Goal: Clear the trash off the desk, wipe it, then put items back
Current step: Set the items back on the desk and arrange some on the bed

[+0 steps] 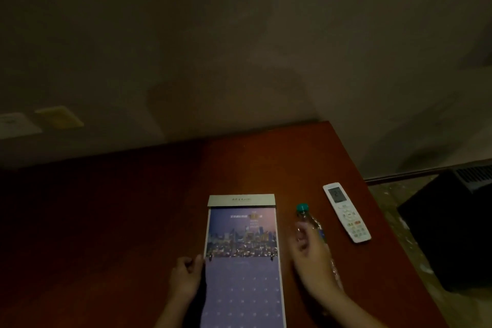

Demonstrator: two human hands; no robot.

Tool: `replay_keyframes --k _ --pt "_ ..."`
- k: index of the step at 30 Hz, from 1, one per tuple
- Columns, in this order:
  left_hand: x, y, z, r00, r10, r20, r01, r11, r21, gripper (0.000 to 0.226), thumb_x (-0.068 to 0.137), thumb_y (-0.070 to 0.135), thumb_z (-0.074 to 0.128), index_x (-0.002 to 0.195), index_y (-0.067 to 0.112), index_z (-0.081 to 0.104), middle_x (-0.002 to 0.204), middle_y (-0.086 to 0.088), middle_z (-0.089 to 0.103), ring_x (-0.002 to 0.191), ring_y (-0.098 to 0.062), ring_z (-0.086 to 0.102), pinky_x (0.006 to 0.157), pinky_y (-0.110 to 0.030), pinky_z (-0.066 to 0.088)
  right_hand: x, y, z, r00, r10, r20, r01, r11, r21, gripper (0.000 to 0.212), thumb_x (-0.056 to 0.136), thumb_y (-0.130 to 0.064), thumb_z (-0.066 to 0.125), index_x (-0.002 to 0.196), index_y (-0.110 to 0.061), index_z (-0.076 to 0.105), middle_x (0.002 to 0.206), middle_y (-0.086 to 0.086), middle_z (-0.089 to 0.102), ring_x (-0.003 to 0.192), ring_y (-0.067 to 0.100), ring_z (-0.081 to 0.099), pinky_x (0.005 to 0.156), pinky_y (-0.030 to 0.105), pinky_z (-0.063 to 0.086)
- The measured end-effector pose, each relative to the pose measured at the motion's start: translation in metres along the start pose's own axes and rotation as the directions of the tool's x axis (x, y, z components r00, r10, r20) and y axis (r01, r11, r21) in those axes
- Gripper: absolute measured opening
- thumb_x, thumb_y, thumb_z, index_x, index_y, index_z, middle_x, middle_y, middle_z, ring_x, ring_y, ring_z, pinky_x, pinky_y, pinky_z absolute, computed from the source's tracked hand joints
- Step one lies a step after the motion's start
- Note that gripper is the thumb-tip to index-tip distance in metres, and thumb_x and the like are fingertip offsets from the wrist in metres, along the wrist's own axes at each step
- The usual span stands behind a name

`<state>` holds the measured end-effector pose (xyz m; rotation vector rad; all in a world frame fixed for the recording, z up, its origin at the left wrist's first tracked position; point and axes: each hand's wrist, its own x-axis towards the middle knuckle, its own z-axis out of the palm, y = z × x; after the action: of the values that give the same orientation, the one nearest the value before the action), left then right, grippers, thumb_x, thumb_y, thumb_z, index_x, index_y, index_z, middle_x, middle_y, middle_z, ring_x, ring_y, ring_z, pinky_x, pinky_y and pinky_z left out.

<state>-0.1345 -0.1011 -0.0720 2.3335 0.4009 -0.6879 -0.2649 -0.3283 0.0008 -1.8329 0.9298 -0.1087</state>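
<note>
Reddish-brown wood is seen across the table, which is backed by a dim, plain wall. A calendar is laid flat between the hands. Its left edge is met by the curled left hand; whether it is gripped cannot be told. The right hand is held loosely apart, just in front of a teal-capped bottle, with a white remote to that hand's right.

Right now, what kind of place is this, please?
Probably a dim hotel room, bedroom or small office; I cannot tell which. A wooden desk stands against a bare wall, a calendar and an air-conditioner remote lie on it, and wall plates sit above it.
</note>
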Motion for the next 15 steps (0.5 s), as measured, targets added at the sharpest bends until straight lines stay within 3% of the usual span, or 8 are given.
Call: replay_keyframes --k 3,6,8,12,15 --pt "-0.003 -0.017 -0.013 1.000 -0.024 -0.009 0.024 1.000 0.010 0.029 0.099 0.036 0.042 0.107 0.011 0.055 0.116 -0.016 0.060 0.099 -0.029 0.056 0.084 -0.034 0.045 -0.012 0.011 0.050 0.951 0.229 0.209 -0.229 0.973 -0.023 0.058 0.089 -0.021 0.063 0.139 -0.013 0.034 0.134 0.008 0.050 0.117 0.023 0.052 0.095 0.028 0.044" --pt "-0.001 -0.030 -0.024 0.999 -0.017 0.039 0.016 1.000 0.024 0.033 0.102 0.034 0.037 0.117 0.010 0.055 0.123 -0.016 0.058 0.110 -0.030 0.055 0.091 -0.035 0.044 -0.009 0.013 0.071 0.862 0.482 0.154 -0.464 0.875 -0.141 0.074 0.082 -0.037 0.067 0.139 -0.011 0.028 0.141 0.016 0.036 0.124 0.034 0.041 0.104 0.039 0.038" --pt "0.001 -0.039 -0.031 0.997 -0.016 0.080 0.015 1.000 0.022 0.038 0.103 0.033 0.034 0.125 0.008 0.053 0.130 -0.017 0.054 0.118 -0.031 0.051 0.098 -0.035 0.041 -0.009 0.010 0.076 0.842 0.531 0.095 -0.508 0.840 -0.192 0.075 0.078 -0.039 0.068 0.136 -0.010 0.030 0.140 0.018 0.035 0.124 0.037 0.039 0.102 0.038 0.037" --pt "0.003 -0.050 -0.038 0.991 -0.030 0.127 0.033 0.999 -0.015 0.044 0.104 0.033 0.029 0.130 0.005 0.049 0.135 -0.018 0.050 0.123 -0.031 0.049 0.100 -0.034 0.038 -0.003 0.025 0.084 0.837 0.541 0.084 -0.542 0.840 -0.008 0.083 0.068 -0.031 0.076 0.134 -0.004 0.034 0.128 0.020 0.048 0.109 0.038 0.051 0.096 0.045 0.046" --pt "0.006 -0.056 -0.043 0.995 -0.038 0.096 0.045 0.996 -0.073 0.045 0.104 0.033 0.031 0.136 0.005 0.046 0.141 -0.018 0.046 0.128 -0.031 0.045 0.105 -0.037 0.035 -0.004 0.023 0.081 0.837 0.533 0.124 -0.547 0.825 0.144 0.055 0.077 -0.016 0.072 0.122 0.000 0.045 0.107 0.021 0.060 0.090 0.036 0.061 0.081 0.043 0.054"
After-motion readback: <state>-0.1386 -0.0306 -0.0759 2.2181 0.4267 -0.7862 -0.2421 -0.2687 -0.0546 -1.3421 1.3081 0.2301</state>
